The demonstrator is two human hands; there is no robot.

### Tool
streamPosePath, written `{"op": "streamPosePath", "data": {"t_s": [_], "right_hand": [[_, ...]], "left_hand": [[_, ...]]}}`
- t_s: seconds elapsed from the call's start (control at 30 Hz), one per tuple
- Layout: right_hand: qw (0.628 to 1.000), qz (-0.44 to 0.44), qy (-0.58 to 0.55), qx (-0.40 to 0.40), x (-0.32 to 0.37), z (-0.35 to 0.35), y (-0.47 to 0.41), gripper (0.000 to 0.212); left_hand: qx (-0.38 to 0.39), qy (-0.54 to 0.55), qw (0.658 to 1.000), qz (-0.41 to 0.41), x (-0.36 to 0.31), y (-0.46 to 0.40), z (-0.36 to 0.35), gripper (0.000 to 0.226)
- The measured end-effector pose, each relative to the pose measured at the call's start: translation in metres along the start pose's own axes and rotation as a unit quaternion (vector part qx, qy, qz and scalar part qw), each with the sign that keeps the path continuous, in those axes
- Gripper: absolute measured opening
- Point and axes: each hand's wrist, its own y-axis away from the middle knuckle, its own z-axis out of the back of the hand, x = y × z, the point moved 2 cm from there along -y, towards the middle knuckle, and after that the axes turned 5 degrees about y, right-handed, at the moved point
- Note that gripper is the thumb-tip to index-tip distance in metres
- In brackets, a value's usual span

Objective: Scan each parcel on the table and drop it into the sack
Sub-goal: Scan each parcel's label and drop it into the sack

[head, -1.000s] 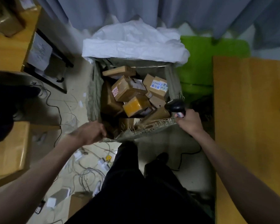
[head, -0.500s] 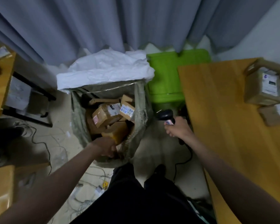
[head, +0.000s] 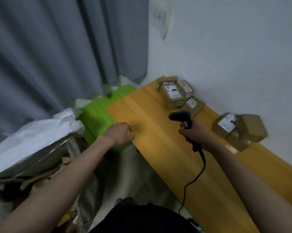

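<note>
My right hand (head: 193,134) grips a black corded barcode scanner (head: 181,117) above the wooden table (head: 158,148), its head pointing left. My left hand (head: 120,133) hovers over the table's left edge with fingers loosely curled, holding nothing. Several brown cardboard parcels with white labels lie along the wall: one group at the far corner (head: 173,94), another (head: 226,126) to the right of the scanner. The sack (head: 32,165), grey-green with a white rim folded over, stands at the lower left with boxes partly visible inside.
A bright green bin (head: 98,115) sits between the sack and the table. Grey curtains hang behind on the left, a white wall runs along the table's far side. The scanner cable (head: 197,175) trails down over the table's front edge toward my dark-clothed legs.
My view has swung from the sack up and right to the table. My left hand left the sack's rim and moved over the table edge. My right hand brought the scanner above the table.
</note>
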Motion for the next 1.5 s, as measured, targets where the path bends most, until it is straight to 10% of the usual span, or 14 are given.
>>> {"op": "streamPosePath", "data": {"t_s": [1.03, 1.3, 1.5], "right_hand": [[0.951, -0.245, -0.134, -0.131, -0.085, 0.061, -0.14, 0.018], [0.936, -0.28, -0.168, -0.135, -0.093, 0.051, -0.142, 0.02], [0.926, -0.296, -0.194, -0.134, -0.101, 0.043, -0.139, 0.02]], "left_hand": [[0.135, -0.098, 0.961, -0.219, -0.137, -0.468, 0.047, 0.054], [0.164, -0.22, 0.921, -0.277, -0.148, -0.53, 0.038, 0.124], [0.164, -0.218, 0.936, -0.223, -0.132, -0.523, 0.036, 0.122]]}}
